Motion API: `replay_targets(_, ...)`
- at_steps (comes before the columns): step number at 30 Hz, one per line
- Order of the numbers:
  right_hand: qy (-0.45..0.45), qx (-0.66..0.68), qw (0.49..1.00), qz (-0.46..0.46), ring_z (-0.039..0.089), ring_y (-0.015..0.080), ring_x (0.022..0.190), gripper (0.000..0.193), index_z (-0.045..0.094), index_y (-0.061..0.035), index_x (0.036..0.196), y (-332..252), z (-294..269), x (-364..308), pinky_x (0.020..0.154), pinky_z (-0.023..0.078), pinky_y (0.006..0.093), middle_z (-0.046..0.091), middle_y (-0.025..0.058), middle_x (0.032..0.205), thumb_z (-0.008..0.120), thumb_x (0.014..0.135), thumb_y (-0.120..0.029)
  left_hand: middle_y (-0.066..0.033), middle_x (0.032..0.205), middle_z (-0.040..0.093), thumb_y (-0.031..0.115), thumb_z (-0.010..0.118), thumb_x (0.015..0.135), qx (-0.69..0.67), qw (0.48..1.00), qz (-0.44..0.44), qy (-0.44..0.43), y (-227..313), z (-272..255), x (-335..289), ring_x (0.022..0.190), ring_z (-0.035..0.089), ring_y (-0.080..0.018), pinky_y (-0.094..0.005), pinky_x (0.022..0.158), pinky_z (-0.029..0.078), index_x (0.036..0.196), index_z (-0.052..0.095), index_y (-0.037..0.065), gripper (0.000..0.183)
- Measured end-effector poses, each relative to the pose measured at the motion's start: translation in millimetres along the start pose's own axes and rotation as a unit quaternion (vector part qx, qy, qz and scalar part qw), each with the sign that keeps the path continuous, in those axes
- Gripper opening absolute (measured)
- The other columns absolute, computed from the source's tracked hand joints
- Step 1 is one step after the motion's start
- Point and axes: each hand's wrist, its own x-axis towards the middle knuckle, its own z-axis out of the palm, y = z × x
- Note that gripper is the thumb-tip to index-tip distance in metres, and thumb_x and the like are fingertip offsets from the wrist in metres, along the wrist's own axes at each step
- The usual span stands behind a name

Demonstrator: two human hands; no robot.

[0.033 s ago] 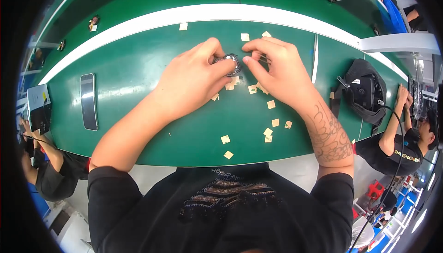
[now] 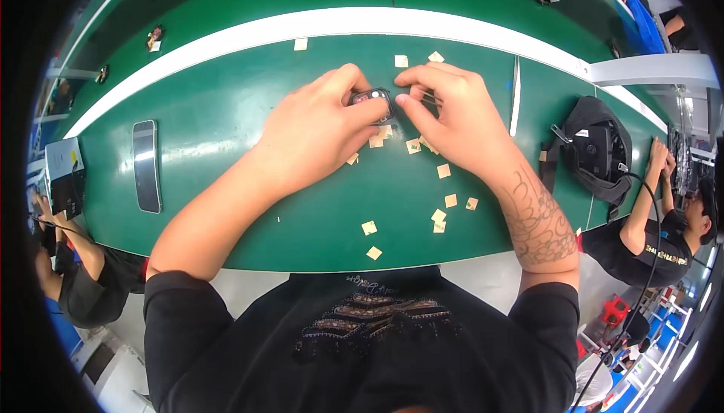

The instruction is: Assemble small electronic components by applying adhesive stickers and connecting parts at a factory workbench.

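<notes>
My left hand [image 2: 324, 123] is closed on a small black-rimmed electronic piece [image 2: 382, 104] with rounded corners, held by thumb and fingers a little above the table. Pale spots show on its face; most of it is covered by my fingers, and its exact kind is unclear. Just to its right is my right hand [image 2: 452, 108], thumb and forefinger curved with a gap between them and nothing visible in it. Under and around my hands lie small cream square stickers [image 2: 413, 145], several of them scattered toward the near edge.
A green-topped table [image 2: 226, 81] has a white rail [image 2: 362, 21] along its far side. At left lies a smartphone [image 2: 145, 166]. A black bag [image 2: 596, 145] with a cable sits at right. Other people work on both sides, one with hands [image 2: 661, 158] on the right edge.
The piece in my left hand tilts very slightly. Otherwise both hands stay in place.
</notes>
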Motion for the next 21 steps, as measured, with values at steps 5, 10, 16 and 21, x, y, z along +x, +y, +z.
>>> replay_targets(5,-0.014,-0.008,1.000,0.019,0.068,0.0226,0.076,0.023,0.075,0.0009,0.114,-4.5,4.1,0.2,0.066,0.054,0.0344,0.072,0.0106,0.090,0.079,0.093,-0.006,-0.0059,0.113,0.065,0.007,0.088,0.082,-0.083,0.996,-0.002,0.028,-6.2,5.2,-1.7,0.093,0.070,-0.0241,-0.0369,0.076,0.059,0.119,0.074,0.012,0.040)
replay_targets(10,-0.075,0.023,0.993,0.084,0.073,0.0336,0.082,0.018,0.075,0.0020,0.102,-16.3,1.2,2.1,0.075,0.059,0.0442,0.073,0.0158,0.091,0.077,0.093,-0.013,-0.0067,0.114,0.069,-0.001,0.086,0.082,-0.132,0.989,-0.001,0.072,-1.7,8.8,-1.9,0.091,0.069,-0.0225,-0.0339,0.075,0.057,0.126,0.070,0.008,0.048)
replay_targets(16,-0.086,0.018,0.991,0.105,0.072,0.0325,0.080,0.015,0.073,0.0019,0.096,-17.3,0.6,0.3,0.073,0.058,0.0440,0.073,0.0148,0.089,0.077,0.092,-0.012,-0.0073,0.105,0.077,-0.009,0.077,0.087,-0.277,0.958,-0.067,0.016,-11.5,3.3,2.2,0.080,0.066,-0.0134,-0.0275,0.072,0.053,0.123,0.070,0.002,0.038)
replay_targets(21,-0.081,0.018,0.992,0.097,0.071,0.0322,0.079,0.015,0.073,0.0018,0.095,-16.4,2.0,-1.2,0.072,0.058,0.0437,0.071,0.0136,0.086,0.077,0.092,-0.012,-0.0097,0.098,0.074,-0.006,0.075,0.092,-0.279,0.956,-0.087,0.000,-6.9,1.2,7.3,0.073,0.066,-0.0141,-0.0278,0.066,0.053,0.111,0.067,-0.001,0.022)
